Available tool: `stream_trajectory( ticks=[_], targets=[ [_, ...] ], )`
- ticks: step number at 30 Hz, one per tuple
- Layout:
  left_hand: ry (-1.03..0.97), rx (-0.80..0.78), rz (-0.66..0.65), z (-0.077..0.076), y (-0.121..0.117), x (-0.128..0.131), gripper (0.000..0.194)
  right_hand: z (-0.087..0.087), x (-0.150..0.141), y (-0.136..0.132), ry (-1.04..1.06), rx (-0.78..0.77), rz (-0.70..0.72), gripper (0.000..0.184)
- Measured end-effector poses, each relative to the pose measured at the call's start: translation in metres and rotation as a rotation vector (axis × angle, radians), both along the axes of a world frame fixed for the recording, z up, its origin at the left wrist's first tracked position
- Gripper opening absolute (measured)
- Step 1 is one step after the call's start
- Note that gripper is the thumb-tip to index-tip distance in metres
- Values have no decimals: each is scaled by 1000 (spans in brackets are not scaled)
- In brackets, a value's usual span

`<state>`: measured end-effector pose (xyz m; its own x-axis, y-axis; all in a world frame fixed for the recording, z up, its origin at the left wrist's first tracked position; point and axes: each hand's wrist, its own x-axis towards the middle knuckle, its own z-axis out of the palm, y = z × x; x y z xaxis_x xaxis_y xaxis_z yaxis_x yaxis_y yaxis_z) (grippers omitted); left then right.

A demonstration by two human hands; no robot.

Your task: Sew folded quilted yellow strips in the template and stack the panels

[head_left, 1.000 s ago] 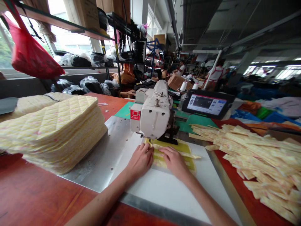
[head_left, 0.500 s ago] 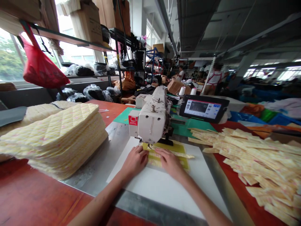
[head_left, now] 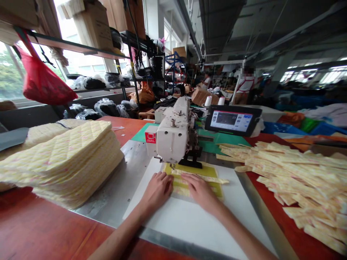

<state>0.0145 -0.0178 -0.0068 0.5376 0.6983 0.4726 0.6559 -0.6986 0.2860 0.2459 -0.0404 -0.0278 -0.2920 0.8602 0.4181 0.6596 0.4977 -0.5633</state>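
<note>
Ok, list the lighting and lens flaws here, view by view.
Head view: windows burnt out to white; ceiling sunk in murk; soft sheen on the metal plate; wide-angle stretch pulling the quilted stack outward at the edge; background person small, soft, head pixelated.

Puffy quilted cloth stack (head_left: pixel 73 155), matt

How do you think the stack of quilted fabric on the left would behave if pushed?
The stack of quilted fabric would probably give softly, since its padded layers curve. Its upper layers might slide, as they overhang the lower ones unevenly. Together they are likely fairly heavy, being so many.
</note>
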Motion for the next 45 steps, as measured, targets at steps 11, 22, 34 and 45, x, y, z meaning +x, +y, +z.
stream_trajectory(
  ticks=[11,22,34,45],
  targets=[
    [-320,201,114,-6,-3,-7,9,0,39,7,-179,166,-198,27],
    [-230,150,-104,7,-34,2,25,18,53,-24,-638,304,-285,34],
    [-479,-86,-144,21,-32,9,21,37,-45,-13,424,56,-5,5],
    [-896,-498,-66,9,-17,-8,32,27,-62,2,820,-374,69,33]
  ],
)
